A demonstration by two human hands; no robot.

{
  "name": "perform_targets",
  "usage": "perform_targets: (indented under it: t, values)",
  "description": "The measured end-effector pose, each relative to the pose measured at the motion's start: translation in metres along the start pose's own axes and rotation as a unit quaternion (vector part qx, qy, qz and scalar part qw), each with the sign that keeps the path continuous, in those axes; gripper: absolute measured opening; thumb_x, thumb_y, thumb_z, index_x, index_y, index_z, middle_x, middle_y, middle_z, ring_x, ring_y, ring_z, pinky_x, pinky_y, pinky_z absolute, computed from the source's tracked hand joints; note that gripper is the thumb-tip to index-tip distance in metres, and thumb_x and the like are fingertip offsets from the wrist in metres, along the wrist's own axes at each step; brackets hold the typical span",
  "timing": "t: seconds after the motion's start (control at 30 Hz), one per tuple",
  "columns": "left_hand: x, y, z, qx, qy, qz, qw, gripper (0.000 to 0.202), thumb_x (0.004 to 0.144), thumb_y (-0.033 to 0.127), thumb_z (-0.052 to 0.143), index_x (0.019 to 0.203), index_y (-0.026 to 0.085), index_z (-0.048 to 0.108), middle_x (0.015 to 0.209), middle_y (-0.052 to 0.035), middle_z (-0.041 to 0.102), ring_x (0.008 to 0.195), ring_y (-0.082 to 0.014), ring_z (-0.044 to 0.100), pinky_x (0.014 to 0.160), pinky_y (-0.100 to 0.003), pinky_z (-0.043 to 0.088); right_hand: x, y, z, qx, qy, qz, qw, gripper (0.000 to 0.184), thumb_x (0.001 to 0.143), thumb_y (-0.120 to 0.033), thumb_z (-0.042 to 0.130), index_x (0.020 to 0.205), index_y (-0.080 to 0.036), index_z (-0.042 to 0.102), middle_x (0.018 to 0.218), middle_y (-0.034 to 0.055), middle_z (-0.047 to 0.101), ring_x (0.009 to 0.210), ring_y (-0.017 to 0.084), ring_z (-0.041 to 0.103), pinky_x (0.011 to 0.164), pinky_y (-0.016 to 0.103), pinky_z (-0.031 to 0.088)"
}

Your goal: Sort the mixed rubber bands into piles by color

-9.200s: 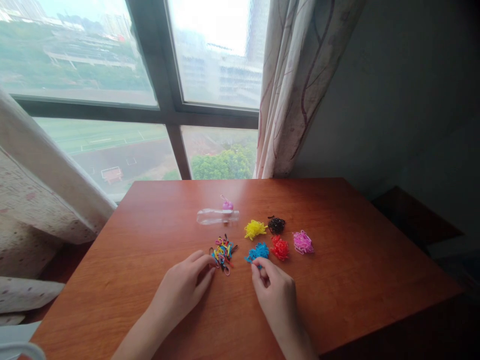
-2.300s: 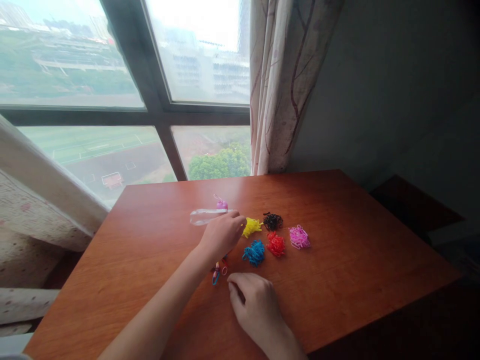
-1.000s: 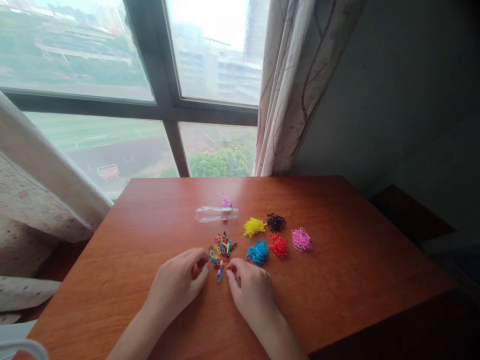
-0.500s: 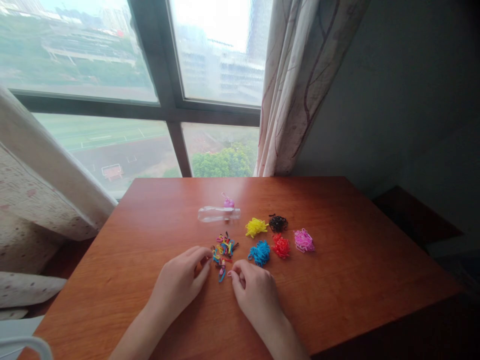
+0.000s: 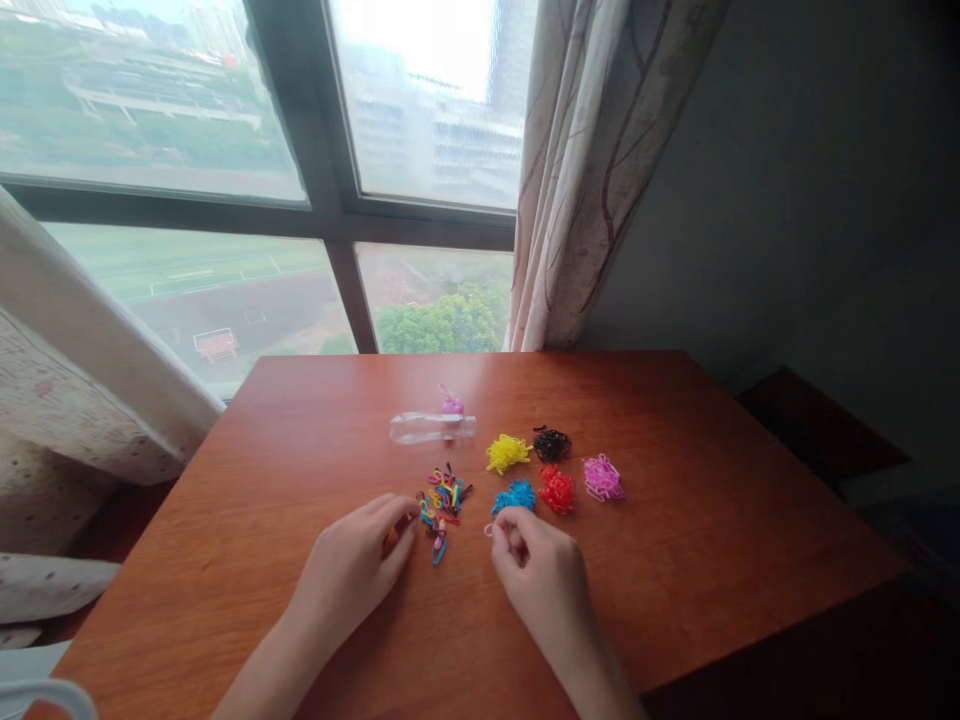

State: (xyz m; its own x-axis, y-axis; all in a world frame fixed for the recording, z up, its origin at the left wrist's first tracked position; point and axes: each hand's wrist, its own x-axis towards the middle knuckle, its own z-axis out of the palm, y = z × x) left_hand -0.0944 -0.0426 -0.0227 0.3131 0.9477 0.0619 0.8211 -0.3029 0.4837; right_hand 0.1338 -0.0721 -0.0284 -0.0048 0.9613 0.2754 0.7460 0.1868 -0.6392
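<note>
Window light falls on a reddish-brown wooden table. Just now the right hand, pinching 1 pink elastic loop, has shifted from the mixed-colour elastics to just in front of the blue elastics, so that loop is now separated from the mixture. The left hand curls beside the mixed-colour elastics; whether it grips anything, I cannot tell.

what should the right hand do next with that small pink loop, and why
Probably carry the small, pale pink, rubbery loop, pinched in the right hand, over to the tangled pink heap of loops: its colour looks close to that heap's, which lies apart from the mixed-colour pile of small loops beside the left hand.
</note>
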Motion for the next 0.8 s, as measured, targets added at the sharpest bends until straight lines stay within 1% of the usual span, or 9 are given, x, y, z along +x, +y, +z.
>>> perform_targets:
  t: [0.07, 0.17, 0.2, 0.27, 0.37, 0.47, 0.63, 0.73, 0.8]
  values:
    - [0.000, 0.000, 0.000, 0.004, -0.006, 0.002, 1.000, 0.019, 0.092, 0.028, 0.046, 0.095, 0.026, 0.064, 0.080, 0.0020, 0.068, 0.070, -0.0151, 0.063, 0.064, -0.023, 0.044, 0.007, 0.019, -0.026, -0.019, 0.035, 0.027, 0.999, 0.022, 0.092, -0.030, 0.049, 0.078, -0.021, 0.063, 0.056, -0.0033, 0.055, 0.050, 0.012, 0.052, 0.055, 0.022, 0.033]
    - [-0.001, 0.001, -0.001, 0.006, -0.010, 0.005, 1.000, 0.019, 0.093, 0.028, 0.045, 0.096, 0.026, 0.064, 0.081, 0.0019, 0.068, 0.070, -0.0149, 0.063, 0.065, -0.023, 0.044, 0.019, 0.062, -0.064, -0.077, 0.083, 0.083, 0.990, 0.023, 0.088, -0.037, 0.052, 0.078, -0.021, 0.064, 0.056, -0.0026, 0.055, 0.051, 0.013, 0.051, 0.056, 0.023, 0.035]
    - [0.000, 0.001, -0.001, 0.006, -0.012, 0.005, 1.000, 0.020, 0.093, 0.028, 0.044, 0.096, 0.026, 0.064, 0.082, 0.0019, 0.068, 0.070, -0.0150, 0.063, 0.065, -0.023, 0.043, 0.022, 0.077, -0.075, -0.094, 0.089, 0.103, 0.986, 0.023, 0.086, -0.039, 0.053, 0.079, -0.021, 0.065, 0.056, -0.0024, 0.054, 0.052, 0.014, 0.050, 0.056, 0.024, 0.035]
    - [0.000, 0.002, -0.001, 0.007, -0.014, 0.005, 1.000, 0.020, 0.092, 0.027, 0.045, 0.096, 0.026, 0.064, 0.083, 0.0018, 0.069, 0.071, -0.0151, 0.064, 0.065, -0.023, 0.044, 0.029, 0.103, -0.089, -0.111, 0.089, 0.139, 0.980, 0.026, 0.084, -0.042, 0.052, 0.078, -0.021, 0.065, 0.054, -0.0026, 0.052, 0.051, 0.014, 0.049, 0.054, 0.025, 0.035]
    - [0.001, 0.001, 0.000, 0.008, -0.013, 0.003, 1.000, 0.019, 0.092, 0.027, 0.045, 0.097, 0.026, 0.064, 0.084, 0.0015, 0.069, 0.072, -0.0155, 0.064, 0.065, -0.023, 0.044, 0.036, 0.129, -0.096, -0.109, 0.072, 0.163, 0.978, 0.028, 0.081, -0.044, 0.052, 0.077, -0.021, 0.066, 0.055, -0.0020, 0.053, 0.053, 0.015, 0.051, 0.054, 0.025, 0.035]
    - [0.001, 0.000, 0.001, 0.001, -0.015, 0.005, 1.000, 0.020, 0.092, 0.028, 0.045, 0.096, 0.026, 0.064, 0.084, 0.0008, 0.069, 0.072, -0.0155, 0.063, 0.065, -0.024, 0.044, 0.043, 0.138, -0.094, -0.103, 0.057, 0.172, 0.978, 0.029, 0.078, -0.046, 0.052, 0.074, -0.021, 0.066, 0.056, -0.0019, 0.054, 0.054, 0.015, 0.052, 0.055, 0.025, 0.036]
    - [0.001, 0.000, 0.001, -0.029, -0.031, -0.003, 0.999, 0.022, 0.093, 0.029, 0.044, 0.098, 0.024, 0.065, 0.080, 0.0011, 0.067, 0.067, -0.0143, 0.060, 0.065, -0.024, 0.043, 0.049, 0.139, -0.091, -0.098, 0.062, 0.176, 0.978, 0.031, 0.078, -0.047, 0.051, 0.077, -0.021, 0.067, 0.057, -0.0018, 0.055, 0.056, 0.016, 0.054, 0.056, 0.025, 0.037]
    - [0.002, 0.000, 0.001, -0.034, -0.033, -0.009, 0.999, 0.021, 0.093, 0.030, 0.044, 0.099, 0.024, 0.064, 0.082, 0.0008, 0.067, 0.068, -0.0145, 0.060, 0.065, -0.024, 0.042, 0.048, 0.132, -0.094, -0.096, 0.073, 0.175, 0.977, 0.030, 0.078, -0.047, 0.051, 0.079, -0.021, 0.066, 0.057, -0.0023, 0.054, 0.056, 0.016, 0.054, 0.057, 0.025, 0.037]
    - [0.002, 0.001, 0.001, -0.034, -0.033, -0.013, 0.999, 0.021, 0.093, 0.030, 0.045, 0.100, 0.024, 0.064, 0.083, 0.0004, 0.068, 0.070, -0.0149, 0.061, 0.066, -0.025, 0.043, 0.046, 0.120, -0.094, -0.089, 0.085, 0.161, 0.979, 0.028, 0.079, -0.046, 0.051, 0.078, -0.021, 0.064, 0.055, -0.0034, 0.052, 0.055, 0.015, 0.052, 0.057, 0.025, 0.037]
